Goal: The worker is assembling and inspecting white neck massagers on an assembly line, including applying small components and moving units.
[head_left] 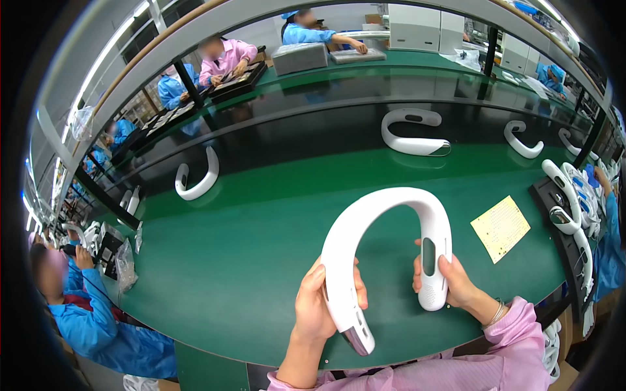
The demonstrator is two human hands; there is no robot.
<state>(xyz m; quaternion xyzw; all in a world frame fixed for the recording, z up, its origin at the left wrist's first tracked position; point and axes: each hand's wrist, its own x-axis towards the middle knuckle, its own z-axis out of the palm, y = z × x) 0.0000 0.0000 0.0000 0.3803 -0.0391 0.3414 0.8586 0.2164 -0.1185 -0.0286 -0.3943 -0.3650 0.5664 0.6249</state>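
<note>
Between my two hands is a white U-shaped neckband device [385,201], held up above the green table with its curve pointing away from me. My left hand [316,300] is closed round its left arm, thumb on the near face and fingers showing inside the curve. The tip below that hand has a shiny, brownish-grey end. My right hand [456,279] grips the other arm, which carries a dark oval window and a patch of small holes; its thumb lies at the side of the window. Part of the fingers is hidden behind the device.
On the green table [261,260] lies a yellow paper [501,229]. Similar neckbands [417,133] stand along the dark strip at the back. A black tray [564,241] with white devices is at the right. Co-workers sit left, right and across; metal posts frame the bench.
</note>
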